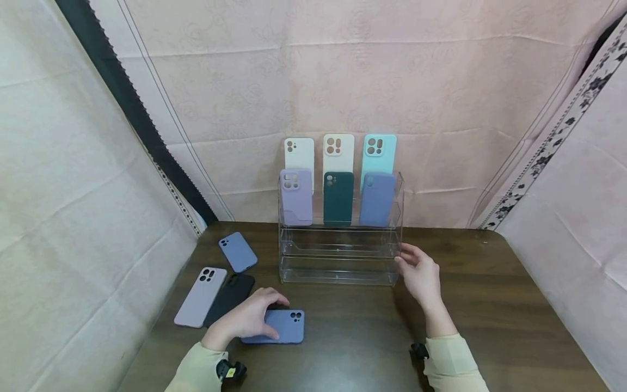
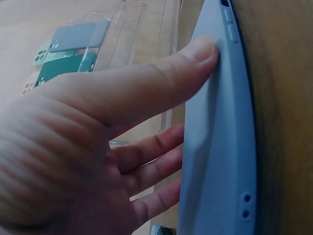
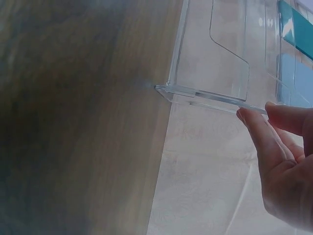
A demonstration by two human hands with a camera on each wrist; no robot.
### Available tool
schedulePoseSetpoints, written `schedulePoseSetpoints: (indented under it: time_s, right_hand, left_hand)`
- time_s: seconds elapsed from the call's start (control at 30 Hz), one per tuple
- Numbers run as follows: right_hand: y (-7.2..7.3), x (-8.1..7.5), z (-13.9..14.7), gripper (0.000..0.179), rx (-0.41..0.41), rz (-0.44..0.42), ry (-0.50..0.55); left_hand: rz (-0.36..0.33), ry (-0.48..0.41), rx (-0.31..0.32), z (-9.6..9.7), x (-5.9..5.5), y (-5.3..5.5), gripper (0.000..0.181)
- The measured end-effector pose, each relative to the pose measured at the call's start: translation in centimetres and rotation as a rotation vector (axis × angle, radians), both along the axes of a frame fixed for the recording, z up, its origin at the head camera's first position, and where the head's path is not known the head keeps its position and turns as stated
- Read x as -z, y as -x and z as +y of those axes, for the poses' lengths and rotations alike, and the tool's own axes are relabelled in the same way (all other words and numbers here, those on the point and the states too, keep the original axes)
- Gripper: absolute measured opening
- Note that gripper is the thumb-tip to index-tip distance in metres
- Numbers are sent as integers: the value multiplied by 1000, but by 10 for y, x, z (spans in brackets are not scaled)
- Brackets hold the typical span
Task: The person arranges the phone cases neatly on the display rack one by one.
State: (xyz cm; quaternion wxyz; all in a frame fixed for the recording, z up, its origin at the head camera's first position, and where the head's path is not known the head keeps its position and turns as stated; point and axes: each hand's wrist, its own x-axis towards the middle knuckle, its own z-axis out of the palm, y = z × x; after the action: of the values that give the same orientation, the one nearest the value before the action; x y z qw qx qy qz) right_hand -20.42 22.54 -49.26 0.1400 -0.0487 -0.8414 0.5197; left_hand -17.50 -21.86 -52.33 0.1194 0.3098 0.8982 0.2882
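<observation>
- Hands are held apart, each with something gripped.
- By the left hand (image 1: 250, 316), a blue phone case (image 1: 292, 329) is pinched across its width, with the thumb laid at the near long edge and the fingers at the far one.
- The blue phone case is placed in front of the stand, a little to the left, with its camera holes turned to the right; whether it is lifted slightly off the table cannot be told.
- By the right hand (image 1: 418, 272), the right side wall of the clear stand (image 1: 338, 276) is pinched between thumb and fingers, low down near the front.
- In the stand's upper tiers, six cases are propped up in two rows of three.
- The back row is made up of a white case (image 1: 299, 155), a cream case (image 1: 339, 158) and a turquoise case (image 1: 379, 159), from left to right.
- In front of them are set a lilac case (image 1: 297, 204), a dark green case (image 1: 338, 201) and a second blue case (image 1: 377, 204).
- On the dark wooden table (image 1: 490, 305), to the left, a third blue case (image 1: 238, 252), a pale lavender case (image 1: 198, 302) and a black case (image 1: 229, 298) are laid; the black case is partly hidden by the left hand.
- Behind the table, a pale cloth (image 1: 416, 92) is hung.
</observation>
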Motion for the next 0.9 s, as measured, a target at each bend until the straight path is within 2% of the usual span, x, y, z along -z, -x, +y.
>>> schedulePoseSetpoints:
  time_s: [0.23, 0.67, 0.9]
  right_hand:
    - [1, 1, 0, 39, -2, 3, -16]
    - [2, 0, -1, 39, 10, 3, -17]
    - [1, 0, -1, 39, 13, 10, -28]
  left_hand:
    - [-17, 73, 3, 1, -2, -1, 73]
    - [16, 172, 11, 14, -10, 2, 67]
    - [-4, 176, 1, 18, -14, -1, 67]
